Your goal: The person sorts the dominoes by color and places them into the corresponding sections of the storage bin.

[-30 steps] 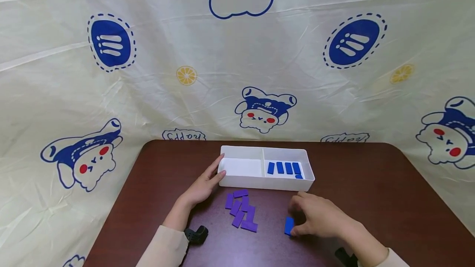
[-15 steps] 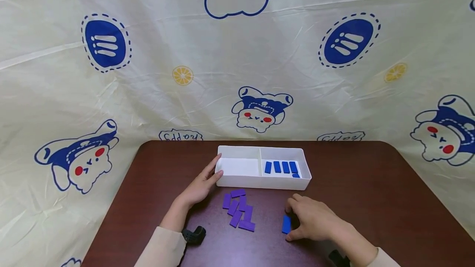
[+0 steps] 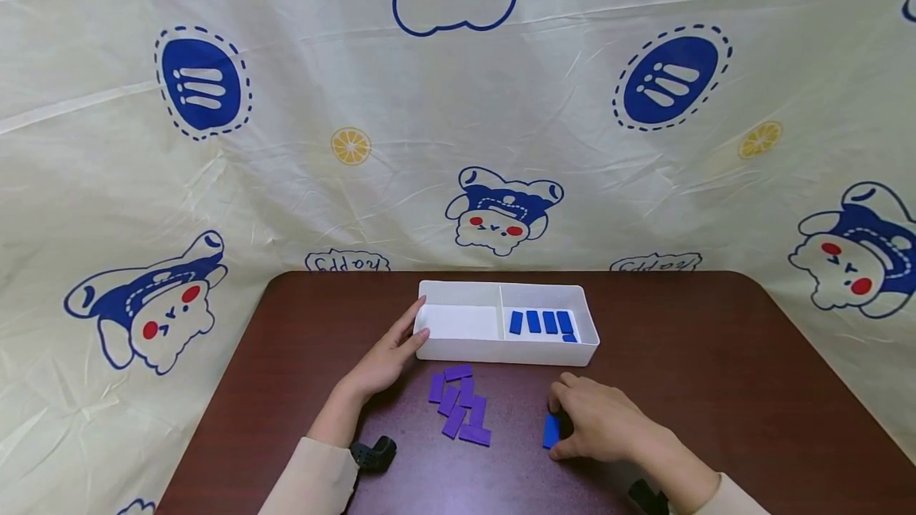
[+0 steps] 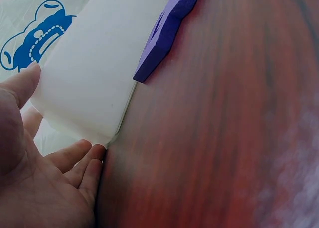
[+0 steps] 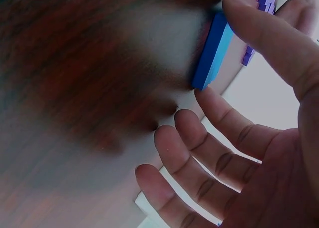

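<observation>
A white two-compartment box (image 3: 458, 350) stands at the far middle of the table. My left hand (image 3: 382, 358) rests against its left end, fingers fairly straight, thumb at the front corner; the left wrist view shows the fingertips (image 4: 97, 150) along the box's end. In front of the right half, my right hand (image 3: 601, 420) pinches a flat blue block (image 3: 550, 431) lying on the table. The right wrist view has the thumb at one end of the blue block (image 5: 213, 51) and the index finger at the other, with the remaining fingers spread apart.
Several blue blocks (image 3: 533, 322) lie in the box's right compartment, mostly in a row. Purple blocks (image 3: 454, 417) form a loose cluster on the brown table (image 3: 716, 372) between my hands. A patterned cloth (image 3: 286, 181) hangs behind the table.
My right thumb and index finger have closed in on the ends of the blue block, which stays in place. The left hand remains at the box. The head view has shifted slightly.
</observation>
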The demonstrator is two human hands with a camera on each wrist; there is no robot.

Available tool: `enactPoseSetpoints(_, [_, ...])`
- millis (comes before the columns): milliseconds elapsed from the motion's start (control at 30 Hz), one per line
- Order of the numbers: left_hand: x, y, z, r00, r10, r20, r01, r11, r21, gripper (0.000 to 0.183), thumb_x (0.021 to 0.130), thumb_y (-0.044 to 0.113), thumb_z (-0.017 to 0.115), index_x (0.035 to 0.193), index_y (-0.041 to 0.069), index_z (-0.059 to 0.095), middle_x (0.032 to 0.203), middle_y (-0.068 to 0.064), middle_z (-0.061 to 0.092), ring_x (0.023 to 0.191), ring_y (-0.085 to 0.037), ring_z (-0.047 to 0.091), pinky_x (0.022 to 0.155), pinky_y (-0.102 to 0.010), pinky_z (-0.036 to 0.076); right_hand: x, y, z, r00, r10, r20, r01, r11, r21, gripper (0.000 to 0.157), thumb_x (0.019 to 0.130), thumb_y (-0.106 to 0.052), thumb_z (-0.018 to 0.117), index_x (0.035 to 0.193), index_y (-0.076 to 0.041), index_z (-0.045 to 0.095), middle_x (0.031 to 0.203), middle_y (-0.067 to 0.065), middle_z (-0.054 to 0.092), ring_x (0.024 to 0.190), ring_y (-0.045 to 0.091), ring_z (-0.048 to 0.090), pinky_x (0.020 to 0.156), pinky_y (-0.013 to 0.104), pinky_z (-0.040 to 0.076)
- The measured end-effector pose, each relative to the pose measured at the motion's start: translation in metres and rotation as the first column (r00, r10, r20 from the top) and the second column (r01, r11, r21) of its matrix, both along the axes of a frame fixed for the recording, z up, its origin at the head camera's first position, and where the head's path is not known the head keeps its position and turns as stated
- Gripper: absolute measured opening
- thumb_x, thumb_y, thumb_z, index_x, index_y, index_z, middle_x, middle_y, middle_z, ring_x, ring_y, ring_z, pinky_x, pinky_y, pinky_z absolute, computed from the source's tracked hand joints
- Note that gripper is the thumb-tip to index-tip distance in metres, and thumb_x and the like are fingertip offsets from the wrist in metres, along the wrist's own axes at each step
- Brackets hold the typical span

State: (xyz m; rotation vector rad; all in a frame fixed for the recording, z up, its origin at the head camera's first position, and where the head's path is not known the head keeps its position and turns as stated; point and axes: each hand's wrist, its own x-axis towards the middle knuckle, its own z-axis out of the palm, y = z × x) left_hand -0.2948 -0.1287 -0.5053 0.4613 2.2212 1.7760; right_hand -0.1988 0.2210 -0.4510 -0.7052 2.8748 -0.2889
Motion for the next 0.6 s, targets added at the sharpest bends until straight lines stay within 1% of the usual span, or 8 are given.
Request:
enactPoseSetpoints(200, [0.0,0.0,0.001,1.0,0.002,0.0,-0.002,1.0,-0.002,0.064,0.11,0.036,0.051,0.165,0.04,0.019,0.174,-0.005,0.016,0.16,-0.031,0.017,0.127,-0.056,0.021,-0.002,-0.002,0.0,1.0,0.001,0.014,-0.001,1.0,0.001,0.049,0.067,-0.052,0.093,0.091,-0.023,0.062,0.088,-0.011,0.049,0.078,0.005,0.046,0.06,0.027,0.04])
enactPoseSetpoints(333, [-0.001,0.0,0.0,1.0,0.005,0.002,-0.005,1.0,0.002,0.064,0.11,0.036,0.051,0.165,0.041,0.02,0.174,-0.006,0.016,0.16,-0.031,0.017,0.127,-0.055,0.021,-0.003,-0.002,0.001,1.0,0.009,0.006,-0.009,1.0,0.006,0.048,0.067,-0.051,0.093,0.091,-0.023,0.063,0.089,-0.011,0.05,0.078,0.006,0.046,0.06,0.028,0.041])
enactPoseSetpoints(500, [0.0,0.0,-0.001,1.0,0.01,0.002,-0.01,1.0,0.004,0.064,0.11,0.036,0.052,0.165,0.041,0.02,0.174,-0.006,0.017,0.16,-0.031,0.017,0.128,-0.055,0.021,-0.003,-0.002,0.006,1.0,0.013,0.001,-0.013,1.0,0.009,0.046,0.068,-0.049,0.093,0.093,-0.022,0.064,0.091,-0.011,0.051,0.08,0.006,0.049,0.062,0.03,0.044])
enactPoseSetpoints(600, [0.0,0.0,-0.001,1.0,0.014,0.003,-0.014,1.0,-0.001,0.064,0.11,0.037,0.052,0.165,0.042,0.02,0.174,-0.006,0.018,0.16,-0.031,0.017,0.128,-0.054,0.02,-0.004,-0.001,0.011,1.0,-0.005,0.008,0.005,1.0,0.013,0.043,0.07,-0.046,0.092,0.095,-0.023,0.065,0.094,-0.011,0.053,0.083,0.007,0.051,0.066,0.032,0.047])
